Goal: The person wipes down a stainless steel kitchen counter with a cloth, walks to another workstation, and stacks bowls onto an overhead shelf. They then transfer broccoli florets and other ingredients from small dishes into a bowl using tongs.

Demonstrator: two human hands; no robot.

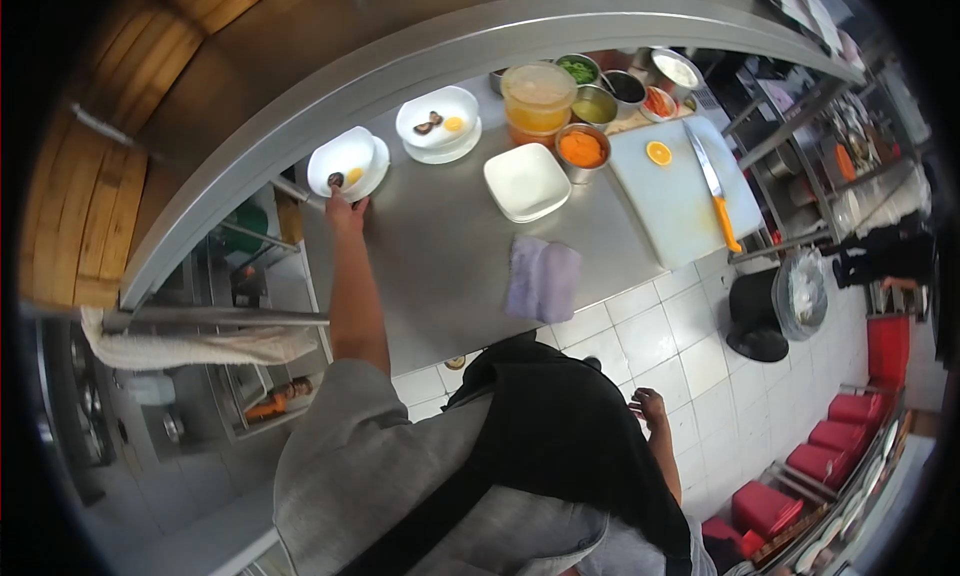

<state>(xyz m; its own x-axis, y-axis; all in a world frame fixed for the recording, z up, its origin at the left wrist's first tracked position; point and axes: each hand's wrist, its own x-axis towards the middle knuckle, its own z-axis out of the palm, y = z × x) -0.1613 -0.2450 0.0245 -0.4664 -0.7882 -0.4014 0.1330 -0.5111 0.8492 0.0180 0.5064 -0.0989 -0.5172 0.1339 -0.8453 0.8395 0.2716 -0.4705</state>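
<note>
At the table's left end, my left hand point(346, 212) is at the near rim of a white bowl point(348, 148), its fingers over the edge and its thumb to the right. The bowl sits on a white plate point(381, 162) and contains a dark mushroom-like piece point(336, 179), close to my fingertips, and a small yellow round point(354, 176). Beside it, a second white bowl point(438, 106) holds two dark pieces point(428, 124) and another yellow round point(453, 124). My right hand point(648, 406) hangs by my side, away from the table, fingers loosely apart with nothing visible in them.
A square white dish point(527, 182) and a folded purple cloth point(543, 279) lie mid-table. Behind stand a lidded tub point(538, 101) and a pot of orange food point(582, 149). A knife point(712, 181) and half an orange point(659, 153) rest on the cutting board point(650, 201). A shelf edge point(480, 38) arches overhead.
</note>
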